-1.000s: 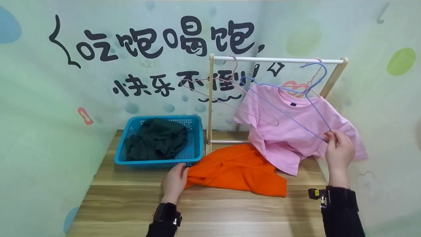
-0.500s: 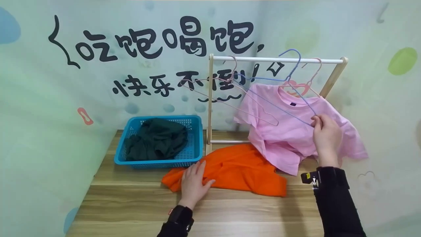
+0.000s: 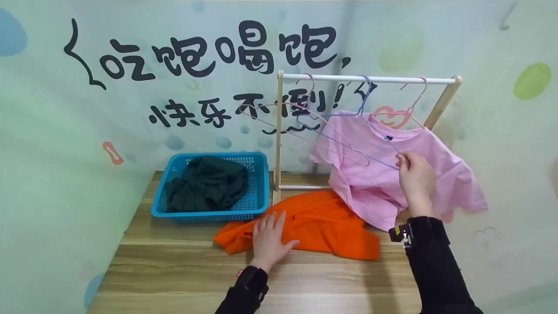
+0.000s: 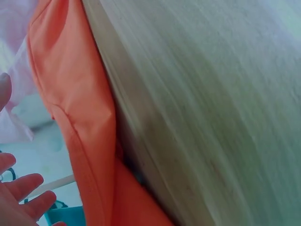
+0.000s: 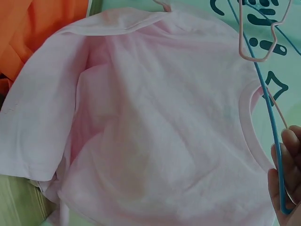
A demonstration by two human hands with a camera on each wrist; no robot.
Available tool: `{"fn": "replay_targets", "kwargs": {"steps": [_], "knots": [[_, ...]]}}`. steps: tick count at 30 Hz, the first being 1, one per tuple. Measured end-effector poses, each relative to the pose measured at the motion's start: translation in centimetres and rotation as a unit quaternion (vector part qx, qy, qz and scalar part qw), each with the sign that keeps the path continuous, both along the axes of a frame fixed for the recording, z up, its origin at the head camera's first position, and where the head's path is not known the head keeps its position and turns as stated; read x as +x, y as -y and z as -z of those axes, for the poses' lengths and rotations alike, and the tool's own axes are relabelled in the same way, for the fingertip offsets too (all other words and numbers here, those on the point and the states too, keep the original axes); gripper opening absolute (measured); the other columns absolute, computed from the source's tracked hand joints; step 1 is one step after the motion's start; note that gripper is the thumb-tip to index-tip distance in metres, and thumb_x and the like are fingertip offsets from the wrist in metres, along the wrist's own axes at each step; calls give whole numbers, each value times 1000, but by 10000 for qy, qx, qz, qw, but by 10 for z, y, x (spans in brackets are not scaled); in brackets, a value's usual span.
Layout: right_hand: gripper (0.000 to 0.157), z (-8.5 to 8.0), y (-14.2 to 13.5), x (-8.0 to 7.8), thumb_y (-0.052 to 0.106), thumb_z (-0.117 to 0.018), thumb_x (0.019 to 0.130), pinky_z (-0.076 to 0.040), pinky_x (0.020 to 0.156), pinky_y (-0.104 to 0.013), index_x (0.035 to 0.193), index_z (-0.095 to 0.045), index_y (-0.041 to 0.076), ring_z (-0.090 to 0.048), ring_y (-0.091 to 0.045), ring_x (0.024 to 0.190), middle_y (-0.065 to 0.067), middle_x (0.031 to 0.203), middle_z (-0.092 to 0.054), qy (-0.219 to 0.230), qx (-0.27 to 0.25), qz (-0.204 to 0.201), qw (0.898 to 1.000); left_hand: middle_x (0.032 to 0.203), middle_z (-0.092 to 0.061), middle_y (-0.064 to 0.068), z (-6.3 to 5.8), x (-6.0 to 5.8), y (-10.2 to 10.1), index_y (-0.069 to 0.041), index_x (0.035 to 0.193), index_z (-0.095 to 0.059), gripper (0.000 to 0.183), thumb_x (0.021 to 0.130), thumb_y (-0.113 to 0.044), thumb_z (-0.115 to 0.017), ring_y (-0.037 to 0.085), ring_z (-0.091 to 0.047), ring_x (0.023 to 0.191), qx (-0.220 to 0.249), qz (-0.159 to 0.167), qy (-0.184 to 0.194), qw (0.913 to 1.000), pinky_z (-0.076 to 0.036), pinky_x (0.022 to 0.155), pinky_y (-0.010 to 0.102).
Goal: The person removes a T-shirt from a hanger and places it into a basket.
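My right hand [image 3: 417,181] pinches the lower right corner of a blue wire hanger [image 3: 335,141], whose hook is at the rack's white rail [image 3: 322,78]; whether it bears on the rail I cannot tell. Behind it a pink T-shirt [image 3: 375,165] hangs on a pink hanger. The right wrist view shows the blue hanger [image 5: 268,99] within the curled fingers, in front of the pink shirt [image 5: 160,122]. My left hand [image 3: 271,244] is spread over the orange garment [image 3: 322,226] lying on the table; the left wrist view shows its fingers [image 4: 28,186] extended beside the orange cloth [image 4: 84,113].
A blue plastic basket [image 3: 209,215] holding a dark green garment [image 3: 213,183] stands left of the rack. An unloaded pink hanger [image 3: 305,106] hangs at the rail's left end. The rack's wooden post [image 3: 279,135] rises behind the orange cloth. Wooden table [image 3: 174,279] extends in front.
The blue hanger has moved left, its hook rising over the rail and then lowering to it. My left hand has let go of the orange garment's left end and slid right with fingers spread.
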State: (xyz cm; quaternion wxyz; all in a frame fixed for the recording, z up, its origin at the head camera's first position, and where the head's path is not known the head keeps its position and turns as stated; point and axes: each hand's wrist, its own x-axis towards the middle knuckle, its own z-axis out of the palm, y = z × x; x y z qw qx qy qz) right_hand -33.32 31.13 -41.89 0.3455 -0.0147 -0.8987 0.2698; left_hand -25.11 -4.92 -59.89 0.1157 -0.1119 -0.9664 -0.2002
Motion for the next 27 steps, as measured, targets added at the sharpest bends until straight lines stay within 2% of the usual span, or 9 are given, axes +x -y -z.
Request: {"fn": "replay_targets", "kwargs": {"steps": [4, 6, 10, 14, 19, 22, 27], "knots": [[21, 9, 3, 2, 18, -60, 100, -46, 85, -49, 109, -69, 1, -65, -37, 91, -18, 99, -71, -155, -219, -193, 9995, 154, -37, 15, 4, -4, -3, -17, 155, -35, 93, 81, -59, -74, 38, -33, 138, 11, 14, 277, 9996, -19, 114, 59], [25, 16, 4, 4, 17, -61, 98, -44, 90, -50, 117, -66, 0, -63, -39, 98, -21, 108, -69, -172, -332, -272, 9989, 156, -33, 16, 7, -6, -3, -18, 155, -33, 96, 80, -60, -74, 39, -30, 140, 5, 4, 402, 9992, -17, 114, 61], [47, 35, 5, 9, 17, -64, 95, -36, 103, -54, 137, -52, -1, -52, -45, 119, -25, 130, -58, -45, -413, -317, 9986, 160, -25, 17, 16, -9, -1, -20, 157, -30, 101, 77, -63, -75, 41, -23, 144, -59, -114, 616, 9980, -14, 114, 64], [69, 61, 7, 15, 19, -67, 93, -26, 113, -56, 150, -34, -2, -36, -47, 135, -26, 150, -38, -12, -525, -390, 9979, 161, -23, 17, 26, -12, 1, -21, 157, -28, 105, 75, -66, -74, 40, -22, 145, -148, -253, 775, 9966, -16, 112, 65], [81, 94, 11, 22, 19, -69, 91, -19, 114, -59, 153, -23, -5, -25, -48, 141, -30, 156, -22, -103, -458, -603, 9971, 155, -34, 18, 36, -12, 5, -20, 157, -29, 105, 74, -67, -74, 41, -33, 138, -170, -288, 946, 9950, -25, 107, 69], [82, 113, 15, 27, 21, -70, 91, -23, 111, -64, 153, -23, -6, -26, -51, 140, -32, 156, -22, -99, -304, -698, 9971, 148, -44, 16, 40, -12, 6, -21, 157, -28, 106, 75, -69, -73, 39, -39, 132, -242, -316, 1101, 9931, -28, 104, 69], [81, 140, 22, 35, 22, -68, 91, -22, 106, -71, 153, -24, -4, -25, -52, 140, -32, 156, -21, 240, 38, -888, 9957, 141, -50, 14, 42, -12, 7, -20, 157, -30, 102, 77, -67, -71, 38, -42, 126, -269, -413, 1179, 9918, -28, 102, 70]]}}
